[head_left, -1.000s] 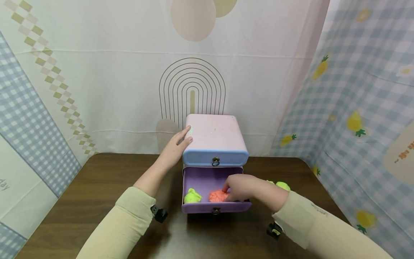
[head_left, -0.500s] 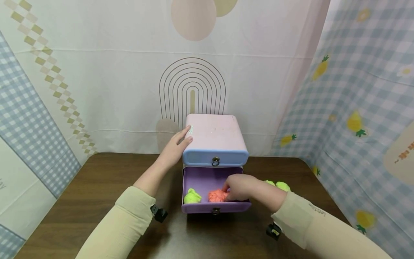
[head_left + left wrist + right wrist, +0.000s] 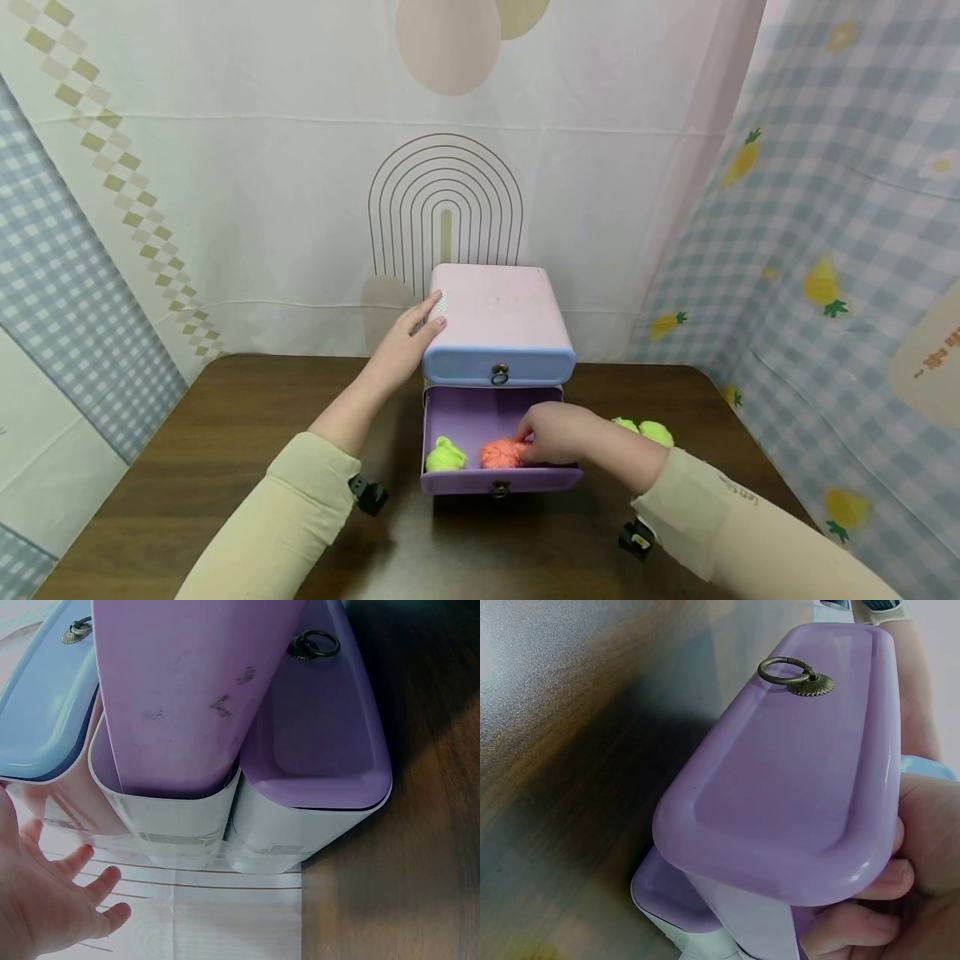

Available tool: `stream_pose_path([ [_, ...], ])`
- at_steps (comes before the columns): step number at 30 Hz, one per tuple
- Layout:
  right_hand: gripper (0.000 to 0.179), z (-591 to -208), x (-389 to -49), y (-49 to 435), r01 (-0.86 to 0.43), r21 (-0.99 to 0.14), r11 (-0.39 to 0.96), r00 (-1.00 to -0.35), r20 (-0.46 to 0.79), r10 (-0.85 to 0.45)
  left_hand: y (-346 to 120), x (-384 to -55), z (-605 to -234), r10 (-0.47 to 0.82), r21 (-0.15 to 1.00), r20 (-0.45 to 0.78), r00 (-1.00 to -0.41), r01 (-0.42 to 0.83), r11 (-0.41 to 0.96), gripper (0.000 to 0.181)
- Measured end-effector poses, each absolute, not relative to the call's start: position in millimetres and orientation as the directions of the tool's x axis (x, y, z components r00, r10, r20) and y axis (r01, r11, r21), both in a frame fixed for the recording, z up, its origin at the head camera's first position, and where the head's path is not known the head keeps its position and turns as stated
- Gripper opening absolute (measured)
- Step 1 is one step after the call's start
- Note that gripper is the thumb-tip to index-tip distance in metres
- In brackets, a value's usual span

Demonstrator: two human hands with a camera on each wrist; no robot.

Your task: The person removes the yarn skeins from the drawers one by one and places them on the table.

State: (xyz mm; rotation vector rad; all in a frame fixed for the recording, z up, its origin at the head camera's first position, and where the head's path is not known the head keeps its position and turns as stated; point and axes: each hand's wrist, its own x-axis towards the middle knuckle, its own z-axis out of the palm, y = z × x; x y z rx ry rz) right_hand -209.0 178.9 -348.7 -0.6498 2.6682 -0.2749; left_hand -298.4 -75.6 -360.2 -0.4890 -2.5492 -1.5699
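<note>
A small drawer cabinet with a pink top (image 3: 498, 308) stands on the table. Its blue upper drawer (image 3: 465, 367) is closed, while the purple middle drawer (image 3: 457, 481) is pulled out. Inside lie a lime-green yarn ball (image 3: 446, 456) at the left and an orange yarn ball (image 3: 501, 454) near the middle. My right hand (image 3: 558, 432) reaches into this drawer, curled fingers on the orange ball's right side. Behind the drawer front, the right wrist view hides part of the fingers (image 3: 855, 930). My left hand (image 3: 401, 346) rests, fingers spread, against the cabinet's upper left edge.
More lime-green yarn balls (image 3: 656, 432) lie on the wooden table (image 3: 277, 467), right of the cabinet, partly behind my right forearm. A closed purple lower drawer (image 3: 322, 720) sits beneath the pulled-out one. Patterned cloth (image 3: 300, 208) hangs behind the table.
The orange yarn ball has shifted slightly left in the drawer, with my right hand staying at its side. My left hand and the cabinet have not moved.
</note>
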Motion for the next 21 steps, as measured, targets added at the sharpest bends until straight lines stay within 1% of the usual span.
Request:
stream_pose_path([
  [4,0.009,-350,-209,181,-0.419,-0.291,0.86,-0.817,-0.294,-0.497,-76,-298,-360,0.215,0.853,0.253,-0.943,0.322,0.41,0.058],
  [9,0.009,-351,-210,184,-0.43,-0.341,0.836,-0.809,-0.266,-0.524,-76,-297,-360,0.22,0.854,0.255,-0.942,0.326,0.405,0.058],
  [16,0.014,-351,-211,189,-0.477,-0.379,0.793,-0.791,-0.207,-0.575,-77,-297,-360,0.222,0.851,0.258,-0.941,0.329,0.409,0.058],
  [19,0.008,-349,-210,193,-0.456,-0.407,0.791,-0.804,-0.194,-0.563,-77,-297,-360,0.222,0.851,0.258,-0.94,0.33,0.408,0.058],
  [21,0.011,-348,-210,195,-0.413,-0.437,0.799,-0.822,-0.199,-0.533,-77,-297,-360,0.22,0.852,0.257,-0.941,0.328,0.407,0.058],
])
